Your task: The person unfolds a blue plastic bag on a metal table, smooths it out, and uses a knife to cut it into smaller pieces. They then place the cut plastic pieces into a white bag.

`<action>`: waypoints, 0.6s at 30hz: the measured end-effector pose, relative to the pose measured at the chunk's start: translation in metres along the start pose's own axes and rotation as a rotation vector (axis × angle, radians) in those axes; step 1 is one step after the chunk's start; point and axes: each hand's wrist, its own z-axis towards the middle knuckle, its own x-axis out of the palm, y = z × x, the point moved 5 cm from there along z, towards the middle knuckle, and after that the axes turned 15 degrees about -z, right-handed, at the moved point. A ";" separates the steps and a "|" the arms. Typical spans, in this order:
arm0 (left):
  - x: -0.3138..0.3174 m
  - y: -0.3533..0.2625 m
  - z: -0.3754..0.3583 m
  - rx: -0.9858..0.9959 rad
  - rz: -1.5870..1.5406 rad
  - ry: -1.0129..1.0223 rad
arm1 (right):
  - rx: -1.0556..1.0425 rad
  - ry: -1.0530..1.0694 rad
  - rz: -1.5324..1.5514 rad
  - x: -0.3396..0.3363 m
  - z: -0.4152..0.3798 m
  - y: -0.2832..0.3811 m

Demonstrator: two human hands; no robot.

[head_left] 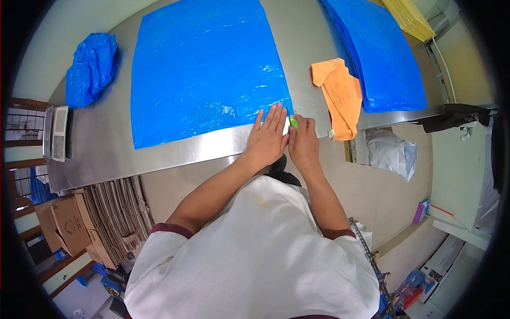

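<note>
A blue plastic sheet (207, 69) is spread over the metal table (212, 154). My left hand (268, 135) lies flat at the sheet's near right corner, fingers stretched out, fingertips on the plastic. Right beside it, my right hand (304, 139) is closed around a small green object (293, 122) at the same corner. A bit of white shows between the two hands; what it is cannot be made out. To the right of my right hand, an orange cloth (340, 95) lies near the table's front edge.
A crumpled blue plastic bundle (91, 69) sits at the left. A stack of blue sheets (388, 58) lies at the right, with folded yellow material (409, 18) behind it. Below are flattened cardboard (117, 212), a cardboard box (69, 226) and a whitish plastic bag (390, 151).
</note>
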 end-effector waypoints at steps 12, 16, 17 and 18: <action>-0.002 -0.001 -0.001 0.028 -0.006 -0.026 | -0.001 -0.027 -0.049 0.011 0.041 -0.001; -0.009 -0.001 0.001 0.025 -0.113 -0.013 | 0.011 -0.027 -0.015 0.014 0.048 -0.001; -0.016 -0.001 0.001 0.041 -0.155 -0.019 | 0.004 -0.028 -0.019 0.014 0.047 -0.002; -0.025 0.002 0.002 0.059 -0.195 -0.027 | -0.004 -0.032 -0.024 0.013 0.046 -0.002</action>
